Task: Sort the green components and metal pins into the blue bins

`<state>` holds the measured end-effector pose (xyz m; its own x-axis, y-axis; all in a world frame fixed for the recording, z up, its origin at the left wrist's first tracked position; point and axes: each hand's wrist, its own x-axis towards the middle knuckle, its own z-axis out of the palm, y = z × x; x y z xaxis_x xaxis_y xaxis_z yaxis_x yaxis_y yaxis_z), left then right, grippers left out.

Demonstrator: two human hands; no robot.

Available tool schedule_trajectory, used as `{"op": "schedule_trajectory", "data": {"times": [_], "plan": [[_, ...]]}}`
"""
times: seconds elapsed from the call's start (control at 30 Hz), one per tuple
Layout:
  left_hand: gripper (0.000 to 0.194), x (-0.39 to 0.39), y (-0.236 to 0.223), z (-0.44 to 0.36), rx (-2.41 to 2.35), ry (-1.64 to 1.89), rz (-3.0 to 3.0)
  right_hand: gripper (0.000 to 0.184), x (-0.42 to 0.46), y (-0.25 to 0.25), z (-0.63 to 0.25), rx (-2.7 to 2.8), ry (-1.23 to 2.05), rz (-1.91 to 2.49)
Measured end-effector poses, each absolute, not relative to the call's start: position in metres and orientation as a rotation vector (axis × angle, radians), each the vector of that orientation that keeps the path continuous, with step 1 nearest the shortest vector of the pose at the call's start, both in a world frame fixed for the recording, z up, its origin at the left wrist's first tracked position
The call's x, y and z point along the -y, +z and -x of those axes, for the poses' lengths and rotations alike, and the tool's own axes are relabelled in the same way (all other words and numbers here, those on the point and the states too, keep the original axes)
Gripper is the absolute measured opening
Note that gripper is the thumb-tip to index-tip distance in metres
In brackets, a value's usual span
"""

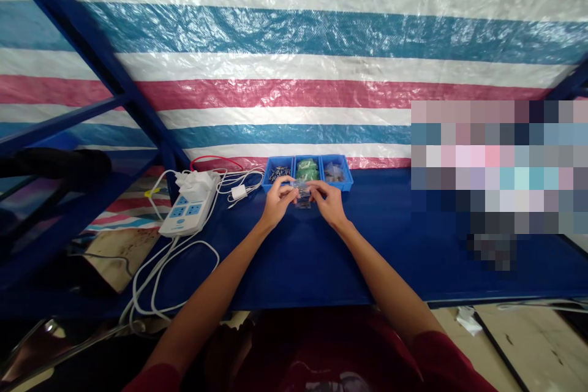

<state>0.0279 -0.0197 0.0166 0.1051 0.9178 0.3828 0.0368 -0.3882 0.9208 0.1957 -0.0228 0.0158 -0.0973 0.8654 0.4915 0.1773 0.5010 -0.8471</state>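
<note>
Fingers of the left hand (278, 201) and right hand (328, 201) pinch one small, clear, shiny plastic packet (302, 193) between them, over a smooth blue table (303, 263), just before three rectangular blue plastic bins (340, 186); one glossy, crinkled striped sheet (294, 67) hangs behind.

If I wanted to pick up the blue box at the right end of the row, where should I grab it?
Probably by the right wall of that end box, coming from the right and pinching the rim. Nothing crowds that side, while its left side sits close up to the middle box. The top is open with things inside, so best keep it level.
</note>
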Motion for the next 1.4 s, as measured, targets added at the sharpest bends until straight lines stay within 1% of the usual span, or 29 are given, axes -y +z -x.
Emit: {"op": "schedule_trajectory", "data": {"times": [0.07,0.17,0.23,0.4,0.57,0.9,1.07,1.27,1.4], "plan": [[0.032,0.0189,0.0171,-0.0266,-0.961,1.36,-1.597,0.021,0.0218,0.0158,-0.196,1.654,0.665,0.91],[0.034,0.0184,0.0174,-0.0241,-1.017,1.313,-1.718,0.017,0.02,0.0149,-0.1954,1.705,0.515,1.017],[0.033,0.0182,0.0179,-0.0223,-1.075,1.308,-1.879,0.018,0.0192,0.0138,-0.1951,1.719,0.469,1.08],[0.026,0.0166,0.0194,-0.019,-1.18,1.42,-2.136,0.02,0.0187,0.0104,-0.1946,1.782,0.469,1.111],[0.017,0.0163,0.0183,-0.019,-1.167,1.287,-2.096,0.02,0.0197,0.0101,-0.1936,1.755,0.518,1.067],[0.008,0.0171,0.0128,-0.0196,-1.28,1.23,-2.078,0.02,0.0226,0.0133,-0.1929,1.783,0.531,1.067],[0.012,0.014,0.0124,-0.0178,-1.231,1.174,-2.03,0.024,0.0227,0.0136,-0.1937,1.733,0.511,1.1],[0.023,0.0121,0.0125,-0.0176,-1.084,1.184,-1.821,0.026,0.0246,0.0159,-0.1944,1.724,0.438,1.048],[0.034,0.0136,0.0156,-0.0193,-1.012,1.252,-1.663,0.026,0.0246,0.0145,-0.1954,1.75,0.447,1.041]]}}
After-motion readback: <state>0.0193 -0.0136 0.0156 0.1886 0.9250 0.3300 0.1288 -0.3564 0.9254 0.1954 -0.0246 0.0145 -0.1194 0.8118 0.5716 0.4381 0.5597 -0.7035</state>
